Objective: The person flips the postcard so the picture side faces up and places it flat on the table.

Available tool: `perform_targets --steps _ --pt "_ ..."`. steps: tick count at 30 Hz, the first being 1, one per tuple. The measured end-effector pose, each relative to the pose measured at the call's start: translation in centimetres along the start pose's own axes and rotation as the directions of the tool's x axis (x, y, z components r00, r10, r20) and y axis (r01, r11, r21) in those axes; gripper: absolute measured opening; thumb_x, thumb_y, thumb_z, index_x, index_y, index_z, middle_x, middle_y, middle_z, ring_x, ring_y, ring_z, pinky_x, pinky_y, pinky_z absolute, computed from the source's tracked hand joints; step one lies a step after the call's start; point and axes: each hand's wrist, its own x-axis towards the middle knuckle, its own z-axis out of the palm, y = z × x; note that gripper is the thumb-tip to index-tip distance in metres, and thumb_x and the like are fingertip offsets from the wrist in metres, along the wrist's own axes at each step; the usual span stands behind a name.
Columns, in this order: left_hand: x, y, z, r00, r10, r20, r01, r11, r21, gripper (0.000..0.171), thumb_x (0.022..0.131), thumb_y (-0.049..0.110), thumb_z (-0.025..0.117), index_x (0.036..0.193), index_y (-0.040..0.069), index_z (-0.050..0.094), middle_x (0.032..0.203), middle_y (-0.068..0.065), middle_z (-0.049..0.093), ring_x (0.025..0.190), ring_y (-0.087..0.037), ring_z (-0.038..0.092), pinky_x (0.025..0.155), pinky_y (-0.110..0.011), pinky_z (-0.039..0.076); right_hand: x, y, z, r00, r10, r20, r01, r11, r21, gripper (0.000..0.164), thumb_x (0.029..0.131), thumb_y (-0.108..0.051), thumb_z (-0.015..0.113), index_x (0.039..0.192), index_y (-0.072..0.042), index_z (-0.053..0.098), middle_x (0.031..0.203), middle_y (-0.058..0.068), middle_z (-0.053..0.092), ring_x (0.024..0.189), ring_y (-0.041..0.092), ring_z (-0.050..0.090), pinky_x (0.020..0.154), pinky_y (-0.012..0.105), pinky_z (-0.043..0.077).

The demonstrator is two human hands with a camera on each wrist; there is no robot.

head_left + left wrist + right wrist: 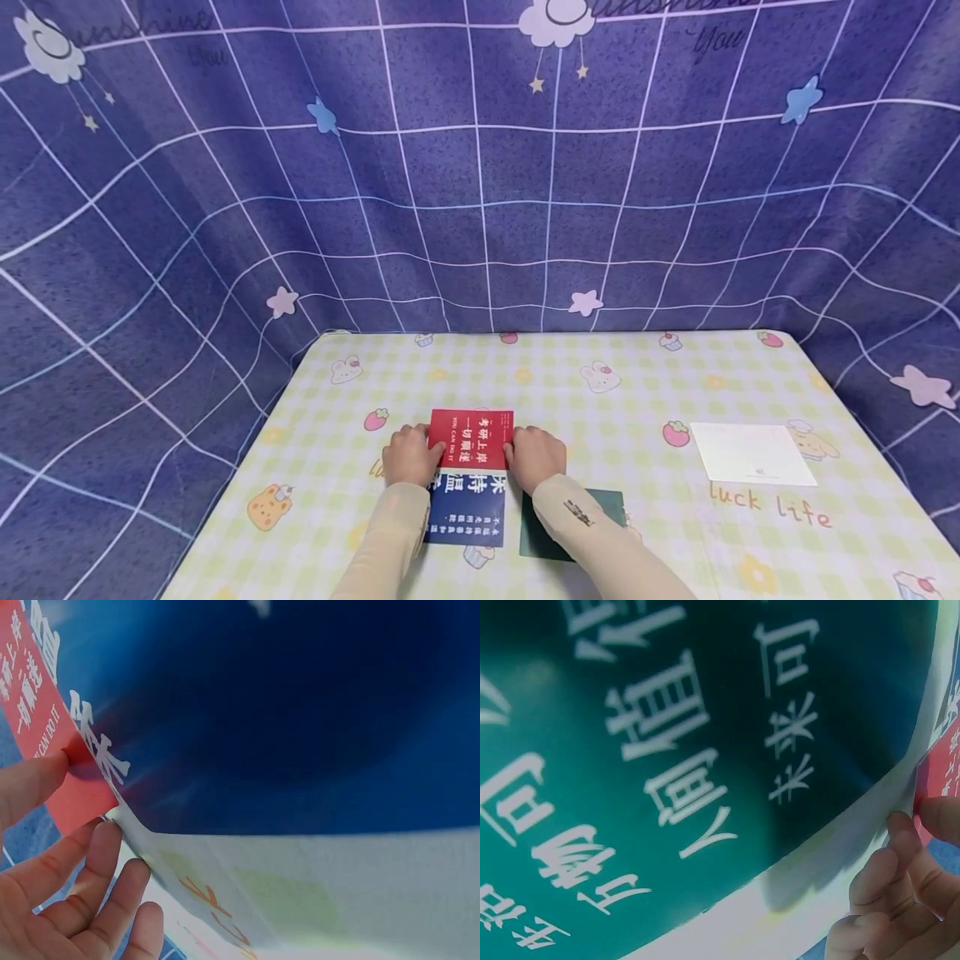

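Observation:
Both hands hold a red card with white lettering by its opposite side edges. My left hand pinches the left edge; the left wrist view shows the thumb on its face and the fingers at its border. At the right edge, my right hand pinches with thumb and forefinger, other fingers curled in the right wrist view. A dark blue card with white lettering lies just nearer me, its upper part overlapped by the red one. Under my right forearm lies a green card, partly hidden by the sleeve.
A white card with faint print lies apart on the right side of the table. The checked tablecloth carries printed strawberries, rabbits and cupcakes. A blue gridded curtain stands behind the table and along both sides.

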Motion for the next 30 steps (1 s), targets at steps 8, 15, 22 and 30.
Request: perform_targets --steps 8,15,22,30 --pt "-0.1 0.3 0.4 0.999 0.021 -0.027 -0.020 0.999 0.038 0.045 0.086 0.026 0.083 0.121 0.000 0.071 0.104 -0.019 0.069 0.098 -0.034 0.066 0.089 -0.055 0.053 -0.1 0.1 0.2 1.000 0.006 0.004 -0.006 1.000 0.000 0.023 0.091 -0.027 0.077 0.096 -0.006 0.070 0.073 0.004 0.062 0.069 0.021 0.064 0.060 0.038 0.052" --pt "-0.1 0.3 0.5 0.999 0.025 -0.032 -0.024 0.999 0.033 0.043 0.087 0.025 0.082 0.121 0.001 0.071 0.105 -0.019 0.070 0.100 -0.035 0.066 0.089 -0.055 0.052 -0.1 0.1 0.0 1.000 0.003 0.009 -0.003 1.000 0.021 0.024 0.090 -0.026 0.078 0.098 -0.005 0.070 0.074 0.005 0.063 0.070 0.022 0.065 0.062 0.038 0.052" --pt "-0.5 1.0 -0.1 0.998 0.044 -0.055 -0.043 0.999 0.023 0.042 0.089 0.026 0.080 0.121 0.002 0.071 0.107 -0.019 0.069 0.100 -0.035 0.065 0.089 -0.055 0.051 0.0 -0.1 -0.7 1.000 0.000 -0.008 0.001 0.999 0.054 0.019 0.090 -0.025 0.078 0.085 -0.008 0.070 0.070 0.002 0.060 0.063 0.017 0.057 0.058 0.036 0.048" --pt "-0.8 1.6 -0.5 0.990 0.090 -0.106 -0.092 0.996 -0.010 0.035 0.088 0.024 0.080 0.116 0.004 0.073 0.107 -0.018 0.070 0.101 -0.036 0.065 0.088 -0.055 0.050 0.4 0.1 -1.7 1.000 0.025 0.019 -0.027 0.990 0.140 0.017 0.092 -0.027 0.075 0.089 -0.010 0.073 0.076 0.002 0.066 0.063 0.016 0.054 0.059 0.034 0.045"
